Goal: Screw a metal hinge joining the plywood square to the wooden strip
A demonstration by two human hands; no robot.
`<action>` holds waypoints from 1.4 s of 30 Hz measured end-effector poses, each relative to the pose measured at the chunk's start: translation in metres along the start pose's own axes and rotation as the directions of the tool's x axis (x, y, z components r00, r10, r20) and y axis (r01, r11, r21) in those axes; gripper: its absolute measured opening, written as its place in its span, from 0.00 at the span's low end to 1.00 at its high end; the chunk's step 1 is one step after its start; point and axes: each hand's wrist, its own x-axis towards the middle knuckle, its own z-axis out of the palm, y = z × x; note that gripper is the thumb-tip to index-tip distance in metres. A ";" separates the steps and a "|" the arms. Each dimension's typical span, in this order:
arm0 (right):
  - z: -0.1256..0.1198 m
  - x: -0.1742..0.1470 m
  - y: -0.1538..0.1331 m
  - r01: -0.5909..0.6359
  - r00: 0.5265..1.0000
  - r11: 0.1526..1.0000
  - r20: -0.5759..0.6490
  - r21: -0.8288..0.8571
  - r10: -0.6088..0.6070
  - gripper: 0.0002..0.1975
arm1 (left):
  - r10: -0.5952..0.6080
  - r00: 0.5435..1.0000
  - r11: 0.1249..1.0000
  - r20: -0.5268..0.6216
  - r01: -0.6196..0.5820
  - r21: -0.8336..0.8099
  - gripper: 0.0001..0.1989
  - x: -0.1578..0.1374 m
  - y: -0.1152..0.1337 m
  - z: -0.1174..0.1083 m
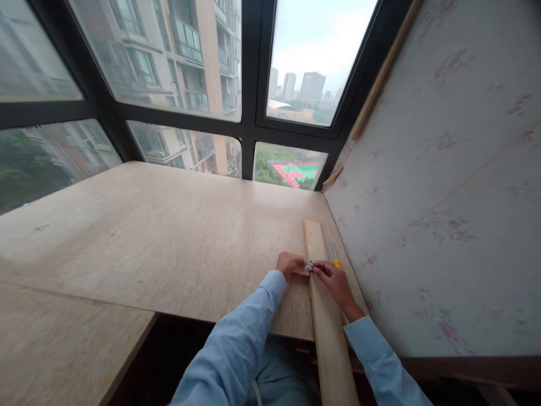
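A small silver metal hinge (309, 265) lies across the left edge of a long pale wooden board (313, 237). My left hand (289, 264) is closed at the hinge's left side, over a short wooden piece (302, 271) that meets the board. From the other side my right hand (336, 279) pinches at the hinge with thumb and forefinger; anything smaller between those fingertips is too small to make out. A screwdriver (337, 263) with a yellow handle lies just beyond my right hand, its shaft pointing toward the window.
The board rests on a beige stone-look sill (169, 237) and sticks out past its front edge toward me. A dark gap separates that edge from a lower-left slab (63, 338). Flowered wallpaper (443, 225) stands close on the right; dark-framed windows (249, 84) rise behind.
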 end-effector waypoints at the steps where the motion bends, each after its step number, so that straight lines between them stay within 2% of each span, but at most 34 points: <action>1: -0.001 0.000 0.001 0.005 1.000 1.000 0.003 -0.004 -0.005 0.16 | -0.003 1.000 1.000 -0.004 0.003 0.000 0.12 0.000 0.000 0.000; 13: 0.005 0.003 0.006 0.063 0.998 0.992 0.007 -0.113 -0.063 0.17 | -0.004 1.000 1.000 0.000 0.004 -0.025 0.13 0.002 -0.001 0.000; 18: 0.003 0.004 0.006 0.172 0.985 0.952 0.041 -0.253 -0.167 0.15 | -0.013 1.000 1.000 -0.003 0.013 -0.022 0.14 0.005 -0.002 0.000; 24: 0.000 0.008 -0.003 0.373 0.926 0.840 0.205 -0.393 -0.316 0.12 | 0.006 1.000 1.000 -0.001 -0.006 0.002 0.13 0.010 -0.007 0.002; 26: 0.002 0.010 -0.004 0.389 0.919 0.827 0.241 -0.406 -0.313 0.11 | 0.014 1.000 0.999 0.012 -0.014 0.051 0.12 0.011 -0.008 0.002; 29: 0.004 0.011 -0.003 0.353 0.932 0.838 0.232 -0.417 -0.277 0.11 | 0.033 0.999 0.995 0.030 -0.036 0.098 0.12 0.011 -0.008 0.002; 35: 0.004 0.009 -0.006 0.309 0.951 0.813 0.189 -0.493 -0.246 0.09 | 0.027 0.999 0.999 0.038 -0.027 0.018 0.10 0.006 -0.005 0.000; 39: 0.001 0.009 -0.010 0.326 0.940 0.820 0.254 -0.471 -0.228 0.13 | 0.033 0.999 0.999 0.038 -0.033 -0.004 0.10 0.005 -0.004 0.000; 42: 0.000 0.010 -0.014 0.322 0.936 0.791 0.299 -0.521 -0.184 0.17 | 0.026 0.998 1.000 0.052 -0.026 0.005 0.10 0.006 -0.003 -0.001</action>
